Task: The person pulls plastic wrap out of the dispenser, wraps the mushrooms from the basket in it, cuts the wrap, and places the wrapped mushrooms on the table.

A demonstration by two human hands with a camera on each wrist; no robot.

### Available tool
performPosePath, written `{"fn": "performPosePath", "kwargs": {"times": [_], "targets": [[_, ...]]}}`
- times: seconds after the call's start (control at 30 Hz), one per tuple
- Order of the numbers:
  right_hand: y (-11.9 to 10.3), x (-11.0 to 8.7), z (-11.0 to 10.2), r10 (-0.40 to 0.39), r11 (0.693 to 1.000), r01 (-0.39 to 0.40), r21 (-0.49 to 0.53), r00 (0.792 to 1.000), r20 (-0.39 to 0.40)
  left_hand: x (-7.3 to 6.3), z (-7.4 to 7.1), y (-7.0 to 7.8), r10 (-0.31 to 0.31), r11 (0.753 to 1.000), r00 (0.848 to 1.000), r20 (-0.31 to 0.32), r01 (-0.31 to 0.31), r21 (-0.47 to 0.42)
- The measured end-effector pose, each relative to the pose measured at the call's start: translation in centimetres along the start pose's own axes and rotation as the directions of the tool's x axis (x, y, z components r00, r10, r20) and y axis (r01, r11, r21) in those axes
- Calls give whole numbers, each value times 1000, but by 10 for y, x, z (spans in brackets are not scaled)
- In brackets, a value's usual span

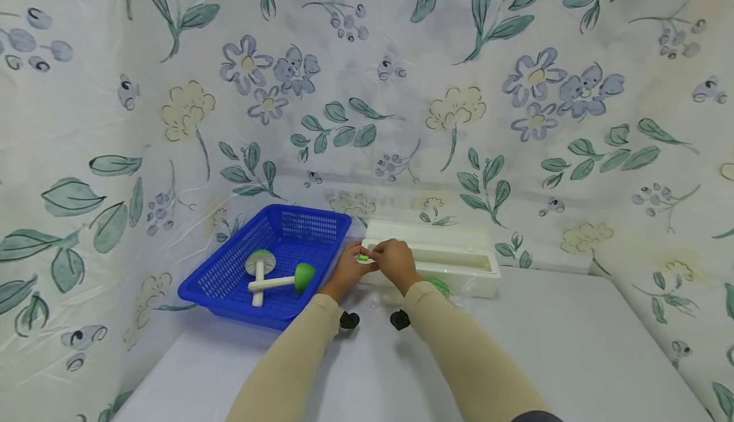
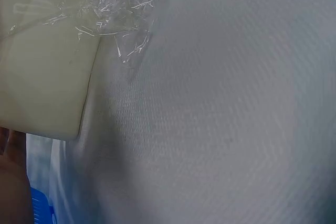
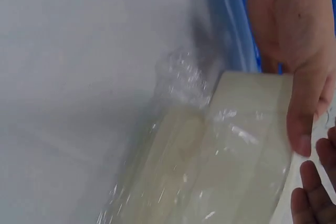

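Observation:
A long white cling film dispenser [image 1: 453,282] lies at the back of the table. My left hand [image 1: 347,270] grips its left end, the thumb on top near the corner. Close against it, my right hand [image 1: 395,261] has its fingers curled, the fingertips at a small green slider [image 1: 363,258] on the dispenser's edge. Clear cling film [image 3: 184,80] hangs crinkled over the front and onto the table. Beside the dispenser a pale, long thing [image 3: 176,140] lies under the film. A green rounded cap [image 1: 440,287] shows there, partly hidden by my right forearm.
To the left stands a blue plastic basket [image 1: 229,307] with two mushroom-shaped things, a green-capped one [image 1: 304,275] and another [image 1: 260,262] showing its pale underside. Floral sheeting [image 1: 367,154] rises close behind and to both sides of the white table [image 1: 550,345].

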State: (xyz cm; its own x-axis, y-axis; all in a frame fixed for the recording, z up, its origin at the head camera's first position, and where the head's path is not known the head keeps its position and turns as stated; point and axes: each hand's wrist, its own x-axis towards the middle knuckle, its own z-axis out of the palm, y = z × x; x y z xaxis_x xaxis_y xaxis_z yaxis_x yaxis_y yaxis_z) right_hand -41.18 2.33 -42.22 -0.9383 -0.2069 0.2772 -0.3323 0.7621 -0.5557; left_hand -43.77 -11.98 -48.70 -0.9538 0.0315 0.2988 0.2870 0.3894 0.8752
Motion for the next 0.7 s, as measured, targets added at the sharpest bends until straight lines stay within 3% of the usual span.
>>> {"fn": "performPosePath", "kwargs": {"times": [0.13, 0.4, 0.57, 0.7], "targets": [[-12, 3, 9, 15, 997, -16, -71, 1000, -14, 0, -1, 0, 21, 1000, 1000, 0, -21, 15], [-21, 2, 14, 174, 981, -177, -83, 984, -45, -1, -1, -3, 115, 993, 993, -2, -115, 1], [-21, 3, 16, 167, 981, -170, -92, 985, -38, -2, -1, -2, 174, 984, 985, 5, -174, 38], [-20, 6, 21, 143, 983, -148, -107, 989, -49, -3, -4, -1, 163, 986, 987, -9, -163, 46]]}}
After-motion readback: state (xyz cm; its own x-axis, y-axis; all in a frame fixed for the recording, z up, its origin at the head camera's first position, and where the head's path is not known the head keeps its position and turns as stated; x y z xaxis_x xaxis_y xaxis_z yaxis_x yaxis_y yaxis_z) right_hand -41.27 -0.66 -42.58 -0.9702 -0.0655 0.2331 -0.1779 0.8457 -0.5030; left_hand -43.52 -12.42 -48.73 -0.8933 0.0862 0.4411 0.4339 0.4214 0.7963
